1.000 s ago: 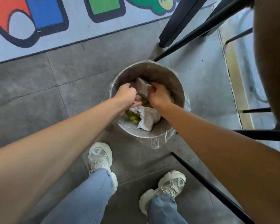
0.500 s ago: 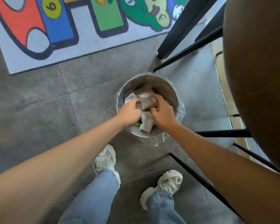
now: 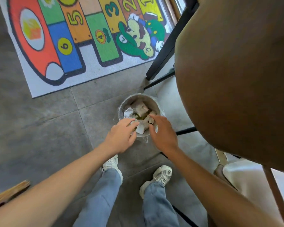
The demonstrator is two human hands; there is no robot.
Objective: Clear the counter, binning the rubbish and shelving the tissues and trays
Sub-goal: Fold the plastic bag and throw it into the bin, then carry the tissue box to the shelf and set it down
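- While you stand over the bin (image 3: 155,102), both your hands hang above its near rim, holding nothing.
- Your left hand (image 3: 121,138), at the bin's 7 o'clock, has its fingers loosely spread.
- Your right hand (image 3: 162,133), at 5 o'clock, has its fingers loosely spread and pointing down.
- Crumpled rubbish (image 3: 140,109) lies inside the bin.
- At 11 o'clock lies the numbered mat (image 3: 82,38).

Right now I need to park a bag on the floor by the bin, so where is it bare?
Bare grey tile lies left of the bin, between the mat and the left hand. Right of the bin is crowded: black table legs and crossbars under the brown tabletop. Near side: both shoes.
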